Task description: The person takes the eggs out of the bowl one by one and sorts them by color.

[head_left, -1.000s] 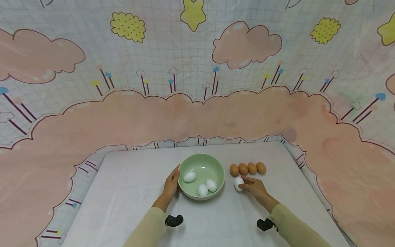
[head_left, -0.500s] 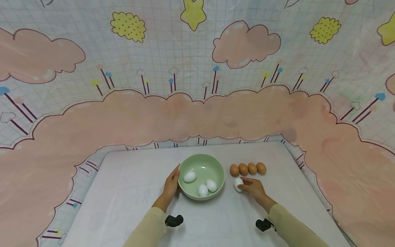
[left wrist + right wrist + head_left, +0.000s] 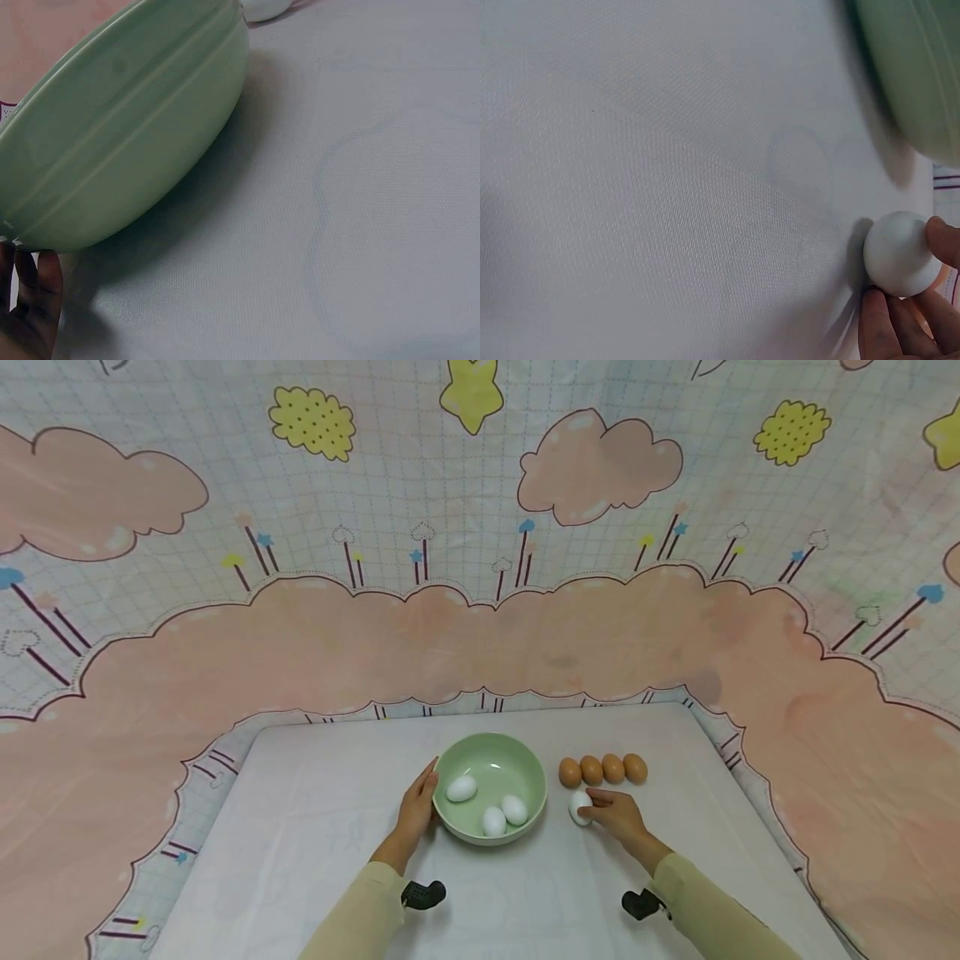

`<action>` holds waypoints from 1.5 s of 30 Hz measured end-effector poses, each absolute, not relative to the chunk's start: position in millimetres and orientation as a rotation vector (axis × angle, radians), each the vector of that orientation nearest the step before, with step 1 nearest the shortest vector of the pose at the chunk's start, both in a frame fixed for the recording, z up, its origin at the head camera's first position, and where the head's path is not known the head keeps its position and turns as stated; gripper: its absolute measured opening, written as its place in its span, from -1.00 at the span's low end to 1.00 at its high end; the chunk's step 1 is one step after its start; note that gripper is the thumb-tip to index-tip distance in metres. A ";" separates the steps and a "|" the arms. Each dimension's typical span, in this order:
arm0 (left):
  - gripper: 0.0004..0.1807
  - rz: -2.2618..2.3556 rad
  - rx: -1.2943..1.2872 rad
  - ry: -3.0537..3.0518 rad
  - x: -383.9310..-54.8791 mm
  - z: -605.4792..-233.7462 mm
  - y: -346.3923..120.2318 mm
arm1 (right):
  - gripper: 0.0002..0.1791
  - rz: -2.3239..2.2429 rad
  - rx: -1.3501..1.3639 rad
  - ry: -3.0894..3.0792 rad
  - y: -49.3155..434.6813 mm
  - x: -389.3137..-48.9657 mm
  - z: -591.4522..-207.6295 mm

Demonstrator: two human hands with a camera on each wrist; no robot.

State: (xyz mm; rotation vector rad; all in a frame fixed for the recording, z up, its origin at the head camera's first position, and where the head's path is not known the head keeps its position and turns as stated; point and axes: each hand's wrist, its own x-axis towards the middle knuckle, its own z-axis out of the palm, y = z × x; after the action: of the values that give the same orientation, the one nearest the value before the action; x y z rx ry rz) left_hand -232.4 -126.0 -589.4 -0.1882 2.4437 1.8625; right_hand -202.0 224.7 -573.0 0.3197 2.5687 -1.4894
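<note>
In the head view, a light green bowl (image 3: 491,746) stands near the middle of the white table. Three white eggs lie inside it, one egg (image 3: 461,788) at the left and two together at the near side. My left hand (image 3: 416,810) rests against the bowl's left outer side; in the left wrist view its fingers (image 3: 49,274) look fairly straight and touch the wall. To the right of the bowl, my right hand (image 3: 618,817) pinches another white egg (image 3: 898,255) between thumb and fingers, at or just above the tabletop.
Several brown eggs (image 3: 591,770) lie in a row just beyond the right hand, right of the bowl. A white cloth (image 3: 300,827) covers the table. Behind it hangs a patterned curtain (image 3: 480,643) with clouds and stars. Black devices (image 3: 423,896) sit at both wrists.
The right hand and its white egg have shifted very slightly toward the left. The left hand, the bowl and the other eggs stay where they were.
</note>
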 end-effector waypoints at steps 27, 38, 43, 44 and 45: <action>-0.45 1.842 -0.209 2.414 -233.4 -587.6 -127.2 | -0.54 -1.630 0.068 2.701 170.0 -210.6 -521.5; -0.47 1.870 -0.206 2.414 -232.0 -588.3 -126.0 | -0.54 -1.436 -0.064 2.634 129.0 -223.2 -519.0; -0.46 1.873 -0.203 2.422 -232.6 -590.5 -126.2 | -0.54 -1.330 -0.061 2.653 119.4 -228.9 -520.1; -0.47 1.880 -0.206 2.414 -232.8 -590.7 -126.0 | -0.54 -1.306 -0.068 2.664 117.8 -229.4 -520.3; -0.46 1.878 -0.206 2.415 -233.0 -590.8 -125.8 | -0.54 -1.282 -0.080 2.674 116.4 -229.5 -520.5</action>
State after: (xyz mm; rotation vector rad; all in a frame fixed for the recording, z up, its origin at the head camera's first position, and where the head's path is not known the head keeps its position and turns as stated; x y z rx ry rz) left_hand -233.0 -125.8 -590.8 -0.2058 2.4149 1.8782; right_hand -229.5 116.4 -520.5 -0.0804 2.6742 -1.2820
